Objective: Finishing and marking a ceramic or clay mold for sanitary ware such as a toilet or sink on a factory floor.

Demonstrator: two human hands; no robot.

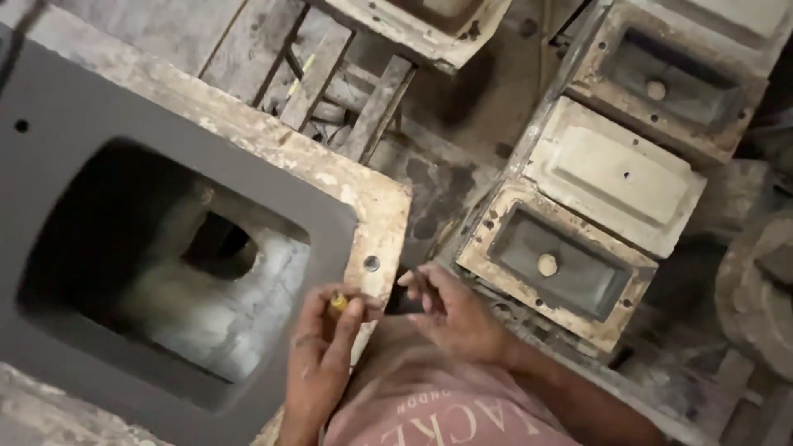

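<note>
A large plaster mould (273,140) with a grey clay-lined rectangular basin and a dark drain hole (219,246) fills the left. My left hand (322,355) rests on the mould's near right corner and pinches a small yellow object (339,302) between thumb and fingers. Just to the right, my right hand (450,314) hovers off the corner, its fingers curled around something small and dark that I cannot make out. A small round hole (372,263) sits in the mould rim just above both hands.
Three smaller rectangular moulds (611,177) lie in a row at the right, two open with round plugs, one closed. Wooden slats (330,78) and another mould (421,25) lie at the top. A round stone-like object (760,289) sits at the right edge.
</note>
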